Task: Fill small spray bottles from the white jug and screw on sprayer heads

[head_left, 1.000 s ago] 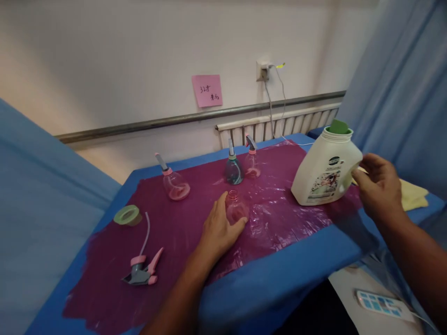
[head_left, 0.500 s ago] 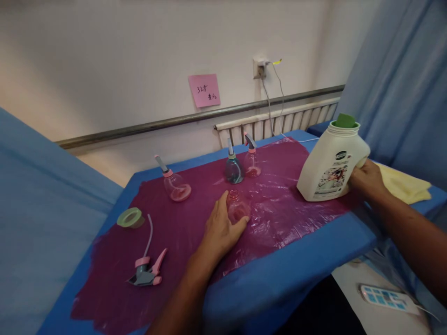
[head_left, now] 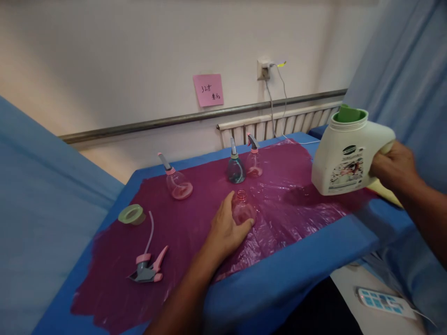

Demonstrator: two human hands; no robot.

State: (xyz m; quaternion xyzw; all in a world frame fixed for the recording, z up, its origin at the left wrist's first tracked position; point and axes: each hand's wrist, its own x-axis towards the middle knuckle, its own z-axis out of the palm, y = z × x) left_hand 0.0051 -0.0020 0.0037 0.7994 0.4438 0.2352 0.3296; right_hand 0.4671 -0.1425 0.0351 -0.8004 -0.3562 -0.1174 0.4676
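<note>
My left hand (head_left: 225,229) is wrapped round a small clear pink bottle (head_left: 243,208) with an open neck, standing upright on the purple plastic sheet (head_left: 195,223). My right hand (head_left: 393,165) grips the handle of a large white detergent jug (head_left: 345,153) with a green spout, held in the air above the sheet's right end. The jug is roughly upright, and its shadow falls on the sheet below it.
A loose pink and grey spray trigger (head_left: 148,270) with its tube lies at the front left, beside a green tape roll (head_left: 132,214). Three capped spray bottles (head_left: 179,181) (head_left: 235,166) (head_left: 253,160) stand farther back. A yellow cloth (head_left: 386,193) lies right. The blue table edge (head_left: 296,267) runs in front.
My right hand closed on the jug's handle and lifted the jug off the sheet, up and to the right. My left hand stayed on the pink bottle.
</note>
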